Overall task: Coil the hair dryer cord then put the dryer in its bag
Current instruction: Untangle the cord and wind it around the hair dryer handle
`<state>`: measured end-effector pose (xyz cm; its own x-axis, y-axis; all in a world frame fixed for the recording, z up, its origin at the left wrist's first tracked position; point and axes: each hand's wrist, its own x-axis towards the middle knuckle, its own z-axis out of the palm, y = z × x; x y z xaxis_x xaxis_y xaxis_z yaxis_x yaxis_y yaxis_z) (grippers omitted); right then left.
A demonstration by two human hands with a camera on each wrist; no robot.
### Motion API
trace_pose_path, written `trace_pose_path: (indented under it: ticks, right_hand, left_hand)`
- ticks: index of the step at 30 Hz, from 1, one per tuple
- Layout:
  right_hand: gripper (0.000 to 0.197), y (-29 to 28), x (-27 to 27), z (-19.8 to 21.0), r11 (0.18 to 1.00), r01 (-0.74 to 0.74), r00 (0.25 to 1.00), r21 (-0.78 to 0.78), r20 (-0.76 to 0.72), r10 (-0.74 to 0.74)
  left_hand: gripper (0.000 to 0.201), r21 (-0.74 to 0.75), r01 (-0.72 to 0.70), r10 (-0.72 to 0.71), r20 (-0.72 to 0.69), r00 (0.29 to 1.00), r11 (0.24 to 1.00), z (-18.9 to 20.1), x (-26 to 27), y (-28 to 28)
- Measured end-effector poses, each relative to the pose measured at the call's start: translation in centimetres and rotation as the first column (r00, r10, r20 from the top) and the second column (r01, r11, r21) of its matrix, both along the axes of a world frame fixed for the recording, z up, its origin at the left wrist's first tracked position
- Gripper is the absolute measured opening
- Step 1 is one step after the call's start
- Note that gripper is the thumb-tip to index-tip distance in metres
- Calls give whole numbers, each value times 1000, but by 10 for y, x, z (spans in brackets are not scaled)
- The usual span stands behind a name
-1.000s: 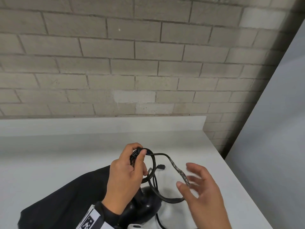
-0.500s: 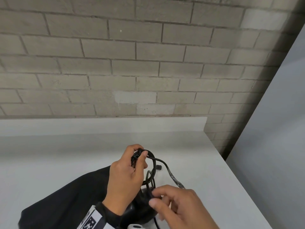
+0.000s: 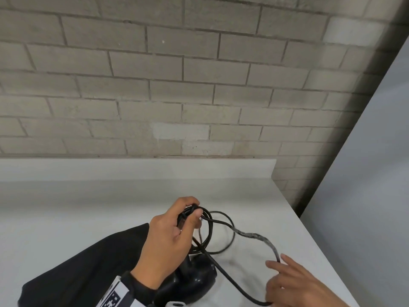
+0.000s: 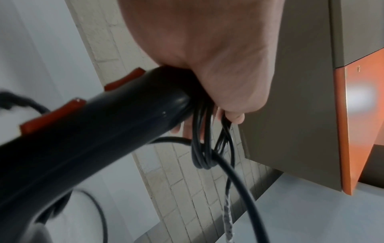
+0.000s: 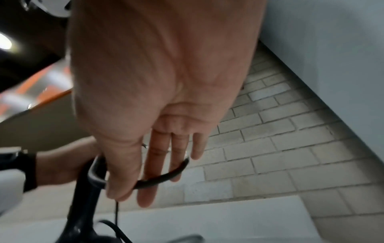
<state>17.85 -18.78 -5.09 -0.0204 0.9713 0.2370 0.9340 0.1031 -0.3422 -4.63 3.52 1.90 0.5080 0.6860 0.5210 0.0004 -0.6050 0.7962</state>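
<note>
The black hair dryer (image 3: 194,282) stands nozzle-down on the white counter, partly on its black bag (image 3: 77,273). My left hand (image 3: 192,214) grips the top of the dryer handle (image 4: 104,131) together with several small loops of the black cord (image 3: 230,235); the cord loops (image 4: 202,148) hang from under the fingers. A long loose loop with a whitish taped stretch (image 3: 254,235) runs out to my right hand (image 3: 278,275) near the counter's front right. In the right wrist view my right hand (image 5: 133,194) pinches the cord (image 5: 164,176) between thumb and fingers.
The white counter (image 3: 88,207) has a low backsplash against a brick wall (image 3: 199,96). Its right edge (image 3: 309,231) drops off beside a grey panel (image 3: 365,173). An orange and grey cabinet (image 4: 353,115) shows in the left wrist view.
My right hand moved from just above the dryer out to the front right, drawing the cord into a wide loop. My left hand kept its hold on the loops.
</note>
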Motion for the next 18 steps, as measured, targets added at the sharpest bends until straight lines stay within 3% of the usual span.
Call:
trace_pose_path:
  ticks: [1,2,4,6,8,10,12,15,18]
  right_hand:
    - [67,-6,1,7,990,32,998,-140,-51,-40]
    - [50,-2,-6,19,941,79,994,-328,-43,-99]
    - [46,15,-13,22,970,146,981,-192,153,-117]
    - [39,29,-42,33,992,120,987,-36,107,-116]
    - [38,44,-73,54,985,171,983,14,57,-172]
    - [54,62,-101,66,967,251,962,51,-127,-243]
    - [60,79,-123,69,951,303,890,-60,-339,-305]
    - [25,97,-136,76,956,280,815,-91,-504,-286]
    - [13,93,-131,80,964,196,729,-182,-630,-267]
  left_hand:
    - [13,-12,28,-28,-1,1000,1000,1,0,-2]
    - [12,-27,52,-52,-3,999,998,2,0,-4]
    - [13,-37,65,-65,-8,998,997,4,0,-7]
    - [14,-24,47,-47,-8,999,999,5,0,-7]
    - [14,-23,26,-26,-6,1000,999,5,-1,-7]
    - [15,-13,9,-9,-12,1000,1000,5,-1,-7]
    - [15,7,2,-1,-27,1000,1000,5,-1,-9]
    - [13,6,-7,7,-36,999,1000,4,-2,-8]
    - [13,-23,-22,21,-23,1000,1000,4,-4,-6]
